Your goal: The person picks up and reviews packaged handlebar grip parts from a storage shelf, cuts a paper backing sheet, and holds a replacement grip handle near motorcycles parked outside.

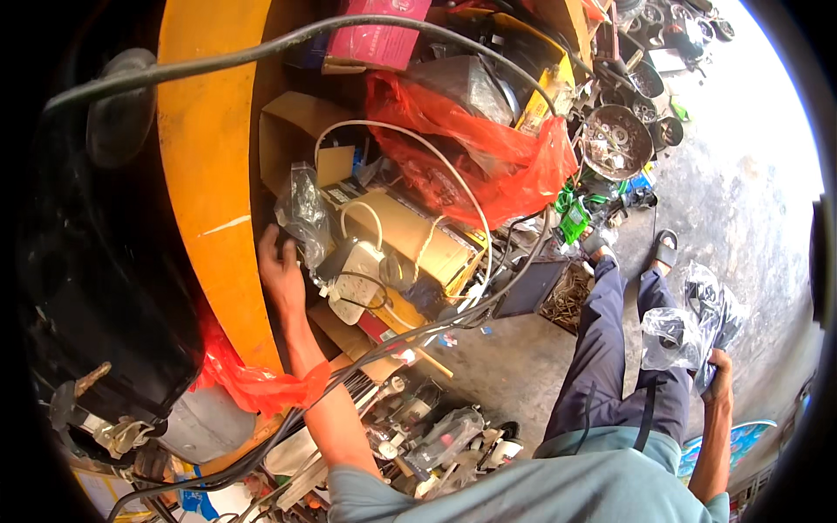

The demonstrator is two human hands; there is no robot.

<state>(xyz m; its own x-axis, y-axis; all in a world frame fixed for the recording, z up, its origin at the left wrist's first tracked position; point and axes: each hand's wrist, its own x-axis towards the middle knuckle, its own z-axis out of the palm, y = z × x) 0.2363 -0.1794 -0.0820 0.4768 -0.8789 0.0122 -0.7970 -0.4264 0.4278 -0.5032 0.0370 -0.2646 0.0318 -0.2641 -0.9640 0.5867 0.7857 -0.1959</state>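
My left hand (282, 272) reaches into a cluttered shelf beside its orange side panel (202, 148). Its fingers look slightly bent and apart, with nothing seen in them. A crumpled clear plastic bag (305, 209) lies right by the fingertips. Close to that hand are a white power strip (356, 281) with plugs and cables, and an open cardboard box (405, 231). Out to the right, my right hand (718, 376) is closed on clear plastic bags (673, 338) with dark parts inside. What exactly the parts are, I cannot make out.
A red plastic bag (471, 161) covers part of the shelf, below a pink box (375, 39). Thick black cables (349, 356) cross over my left forearm. A round pan of small parts (616, 142) and a tray of rusty pieces (568, 298) stand on the concrete floor (732, 200).
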